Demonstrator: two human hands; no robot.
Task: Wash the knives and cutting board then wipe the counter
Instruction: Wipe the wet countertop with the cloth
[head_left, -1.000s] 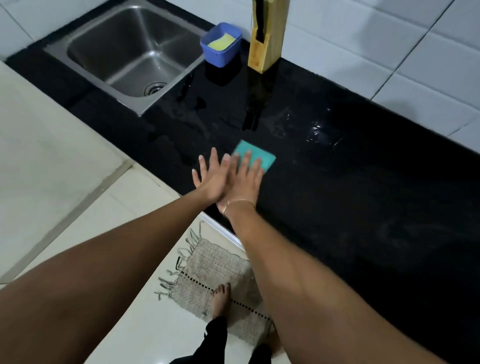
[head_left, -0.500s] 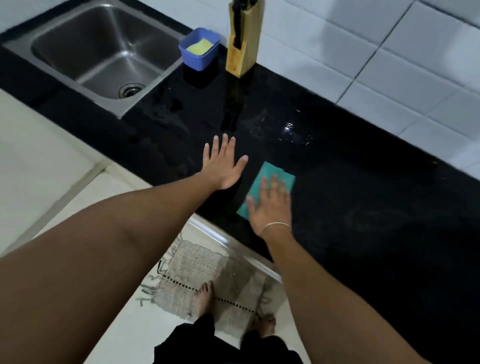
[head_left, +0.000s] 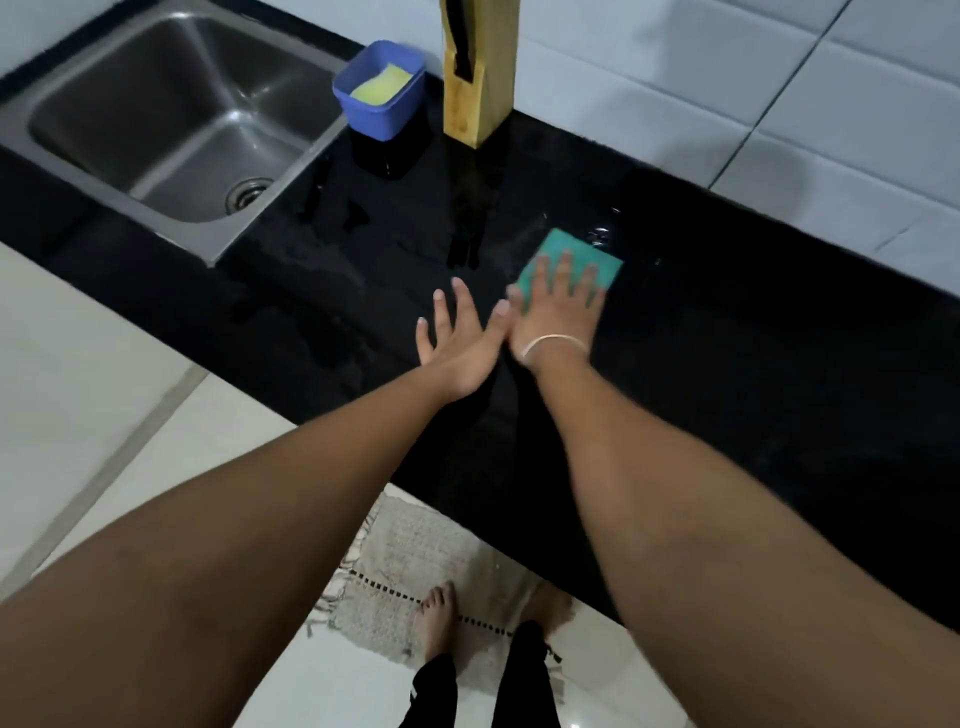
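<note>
My right hand (head_left: 558, 317) presses flat, fingers straight, on the teal cleaning cloth (head_left: 576, 260) lying on the black surface (head_left: 753, 389); my left hand (head_left: 457, 343) rests flat and spread just beside it, holding nothing. Beyond my hands the wooden knife block (head_left: 480, 78) stands against the wall, with a blue tub (head_left: 376, 106) holding a yellow sponge (head_left: 382, 85) to its left. Far left, the steel sink (head_left: 156, 119). The surface's front edge runs just behind my wrists.

Both forearms bare, no sleeves; thin pale bangle (head_left: 555, 343) encircling the right wrist; black trousers (head_left: 483, 686) covering both legs; bare feet (head_left: 437, 618), no footwear.
</note>
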